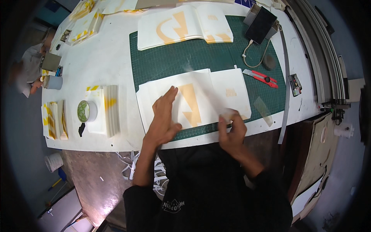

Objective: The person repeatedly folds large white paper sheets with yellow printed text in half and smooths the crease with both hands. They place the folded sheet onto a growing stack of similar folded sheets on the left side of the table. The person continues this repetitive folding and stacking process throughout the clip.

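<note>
A white book cover with an orange shape (pixel 192 101) lies open on the green cutting mat (pixel 174 58). My left hand (pixel 164 116) rests flat on its left part, fingers spread. My right hand (pixel 231 129) pinches the lower edge of a thin clear film sheet (pixel 205 87) that rises at a slant over the cover's middle. The film is blurred.
Another open white and orange cover (pixel 183 26) lies at the mat's far side. A red utility knife (pixel 262 77), a black device (pixel 261 24) with cable and a clear scraper (pixel 264 110) are to the right. A tape roll (pixel 86 111) and stacked booklets (pixel 111 110) sit left. A person (pixel 31 67) sits far left.
</note>
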{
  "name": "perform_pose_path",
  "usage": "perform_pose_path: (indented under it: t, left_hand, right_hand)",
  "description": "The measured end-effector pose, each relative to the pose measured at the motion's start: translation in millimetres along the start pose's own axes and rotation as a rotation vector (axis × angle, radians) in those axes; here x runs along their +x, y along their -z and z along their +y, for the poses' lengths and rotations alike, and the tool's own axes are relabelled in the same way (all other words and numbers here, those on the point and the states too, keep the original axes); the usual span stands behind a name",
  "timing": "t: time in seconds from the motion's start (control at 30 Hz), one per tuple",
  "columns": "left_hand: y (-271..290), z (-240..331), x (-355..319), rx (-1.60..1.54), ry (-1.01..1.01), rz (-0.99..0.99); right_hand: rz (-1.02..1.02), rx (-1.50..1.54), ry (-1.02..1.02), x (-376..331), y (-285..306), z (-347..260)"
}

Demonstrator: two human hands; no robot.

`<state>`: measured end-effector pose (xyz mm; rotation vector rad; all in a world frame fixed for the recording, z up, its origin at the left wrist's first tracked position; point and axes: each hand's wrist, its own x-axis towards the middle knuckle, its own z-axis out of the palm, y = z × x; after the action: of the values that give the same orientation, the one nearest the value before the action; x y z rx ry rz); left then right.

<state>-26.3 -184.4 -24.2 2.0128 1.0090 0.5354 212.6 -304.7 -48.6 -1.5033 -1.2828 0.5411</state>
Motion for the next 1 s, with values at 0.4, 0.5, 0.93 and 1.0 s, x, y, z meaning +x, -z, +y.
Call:
perform_pose_path:
  t: [0.4, 0.5, 0.93, 1.0]
  left_hand:
    - [-28.4, 5.1, -21.3, 0.575, -0.050, 0.463]
    - [3.1, -6.2, 6.9, 0.620, -0.143, 0.638]
    - [118.5, -69.3, 236.4, 1.003, 0.014, 0.269]
    - [105.4, -61.3, 220.3, 0.944, -0.049, 0.265]
  right_hand:
    - [0.232, 1.060, -0.248, 42.5, 19.5, -78.3]
    - [0.220, 1.025, -0.162, 84.3, 34.8, -71.8]
    - [0.225, 0.615, -0.578, 294.9, -46.4, 65.0]
    - [0.187, 0.655, -0.540, 291.1, -46.8, 73.6]
